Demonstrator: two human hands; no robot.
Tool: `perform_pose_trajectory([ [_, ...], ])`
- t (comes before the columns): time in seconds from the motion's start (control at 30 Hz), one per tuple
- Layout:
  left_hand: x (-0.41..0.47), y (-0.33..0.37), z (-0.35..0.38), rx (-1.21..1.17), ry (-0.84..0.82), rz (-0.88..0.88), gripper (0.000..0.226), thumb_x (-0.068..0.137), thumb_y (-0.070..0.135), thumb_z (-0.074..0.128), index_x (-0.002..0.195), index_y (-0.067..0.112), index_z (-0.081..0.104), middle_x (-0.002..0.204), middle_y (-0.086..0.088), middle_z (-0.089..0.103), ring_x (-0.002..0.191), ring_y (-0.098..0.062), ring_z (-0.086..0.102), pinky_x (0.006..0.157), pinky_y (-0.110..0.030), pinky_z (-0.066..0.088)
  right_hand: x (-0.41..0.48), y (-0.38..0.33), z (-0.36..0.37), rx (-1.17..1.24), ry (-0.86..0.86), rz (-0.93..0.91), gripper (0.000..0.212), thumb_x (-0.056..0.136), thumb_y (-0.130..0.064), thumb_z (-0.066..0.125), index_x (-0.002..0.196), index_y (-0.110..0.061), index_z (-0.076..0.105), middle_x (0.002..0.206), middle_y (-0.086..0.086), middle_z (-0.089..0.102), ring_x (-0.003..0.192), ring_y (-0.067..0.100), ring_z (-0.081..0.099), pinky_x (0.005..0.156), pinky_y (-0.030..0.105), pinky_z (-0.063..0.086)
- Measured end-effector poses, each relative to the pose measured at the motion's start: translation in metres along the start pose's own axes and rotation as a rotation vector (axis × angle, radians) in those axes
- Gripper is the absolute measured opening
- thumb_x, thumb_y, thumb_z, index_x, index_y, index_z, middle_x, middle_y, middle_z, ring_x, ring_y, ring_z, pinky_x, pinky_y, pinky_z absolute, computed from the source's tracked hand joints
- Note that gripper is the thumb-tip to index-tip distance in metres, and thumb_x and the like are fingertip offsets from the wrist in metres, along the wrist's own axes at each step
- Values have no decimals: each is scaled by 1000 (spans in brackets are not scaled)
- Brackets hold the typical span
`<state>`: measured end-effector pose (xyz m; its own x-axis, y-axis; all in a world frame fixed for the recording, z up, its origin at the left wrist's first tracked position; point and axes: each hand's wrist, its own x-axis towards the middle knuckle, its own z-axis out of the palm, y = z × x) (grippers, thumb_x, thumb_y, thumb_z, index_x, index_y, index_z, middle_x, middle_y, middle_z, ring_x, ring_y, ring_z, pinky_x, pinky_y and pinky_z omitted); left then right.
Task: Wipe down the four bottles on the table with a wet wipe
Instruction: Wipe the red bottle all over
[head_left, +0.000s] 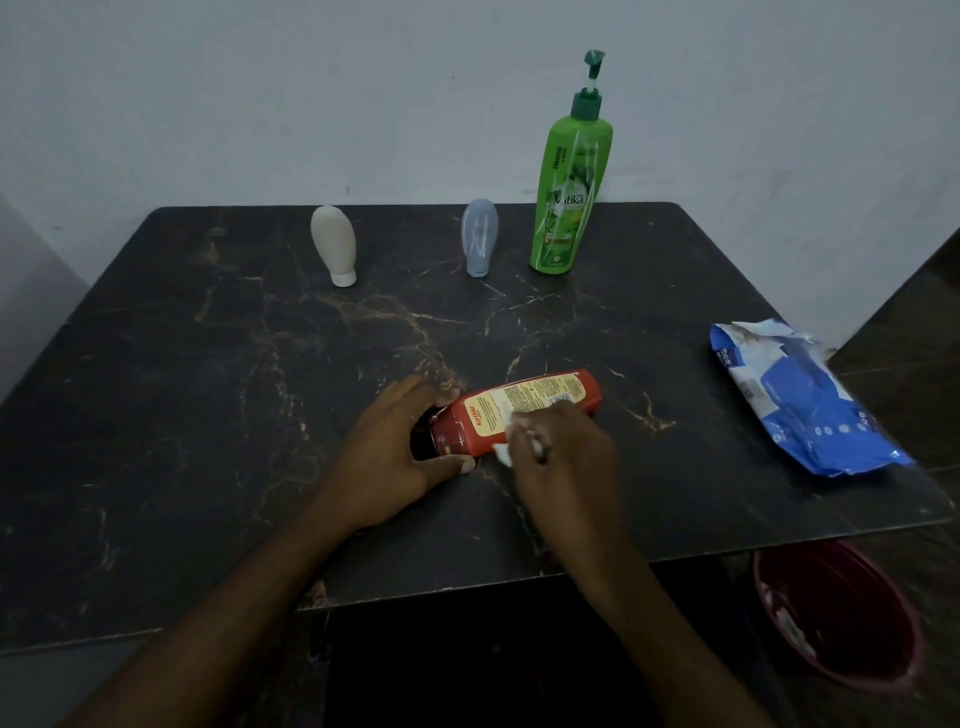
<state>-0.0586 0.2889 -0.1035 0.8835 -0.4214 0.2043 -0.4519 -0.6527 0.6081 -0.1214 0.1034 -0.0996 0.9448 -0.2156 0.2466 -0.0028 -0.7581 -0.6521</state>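
Down near the table's front edge, the left hand grips the cap end of the red bottle, thumb and fingers curled round it. The right hand holds a bunched white wet wipe and presses it against the red bottle's side. The red bottle lies flat on the dark marbled top. Beyond the red bottle stand a white bottle, a blue-grey bottle and a tall green pump bottle. Right of the red bottle lies a blue wipes pack. A dark red bin sits lower right of it, below the table.
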Motion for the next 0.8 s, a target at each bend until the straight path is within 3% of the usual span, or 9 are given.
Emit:
perform_pose_trajectory([
  [0.2, -1, 1, 0, 10, 20, 44, 62, 75, 31, 88, 129, 21, 60, 118, 15, 55, 109, -5, 52, 90, -21, 45, -11, -21, 11, 79, -24, -149, 20, 94, -19, 62, 110, -15, 73, 101, -4, 61, 81, 5, 59, 75, 17, 49],
  [0.3, -1, 1, 0, 18, 23, 43, 64, 74, 37, 88, 129, 22, 60, 118, 16, 54, 108, -5, 51, 90, -24, 47, -7, -15, 5, 61, -32, -146, 19, 95, -21, 61, 110, -17, 72, 99, -7, 60, 80, 1, 56, 70, 6, 40],
  [0.4, -1, 0, 0, 8, 6, 29, 69, 74, 43, 87, 134, 23, 58, 122, 14, 54, 111, -5, 51, 90, -27, 48, 3, 2, -9, 1, -29, -76, 19, 95, -23, 62, 110, -17, 71, 101, -4, 66, 79, -3, 56, 68, 4, 41],
  [0.5, -2, 1, -1, 21, -15, 19, 72, 76, 45, 85, 138, 24, 55, 126, 16, 52, 114, -5, 49, 92, -29, 50, 20, 29, -33, 48, 15, 89, 15, 91, -22, 68, 104, -15, 71, 91, -6, 67, 77, -2, 59, 71, 12, 51],
  [0.6, -2, 3, -1, 30, -14, 23, 73, 76, 45, 85, 139, 25, 54, 124, 19, 49, 113, -2, 47, 91, -25, 48, 32, 49, -51, 64, 41, 234, 16, 91, -29, 69, 100, -16, 71, 85, -11, 63, 72, -5, 54, 58, 5, 42],
  [0.73, -3, 4, -1, 33, -17, 29, 74, 77, 45, 84, 141, 25, 53, 126, 17, 48, 114, -3, 46, 91, -26, 48, 34, 50, -50, 57, 97, 254, 17, 94, -29, 65, 104, -17, 72, 92, -8, 64, 67, -7, 52, 57, 0, 39],
  [0.8, -4, 4, 0, 45, -14, 34, 73, 77, 46, 84, 140, 26, 52, 127, 17, 48, 115, -2, 45, 91, -26, 48, 32, 46, -44, 54, 103, 265, 17, 95, -27, 64, 105, -16, 71, 94, -4, 67, 67, -6, 52, 54, 4, 37],
])
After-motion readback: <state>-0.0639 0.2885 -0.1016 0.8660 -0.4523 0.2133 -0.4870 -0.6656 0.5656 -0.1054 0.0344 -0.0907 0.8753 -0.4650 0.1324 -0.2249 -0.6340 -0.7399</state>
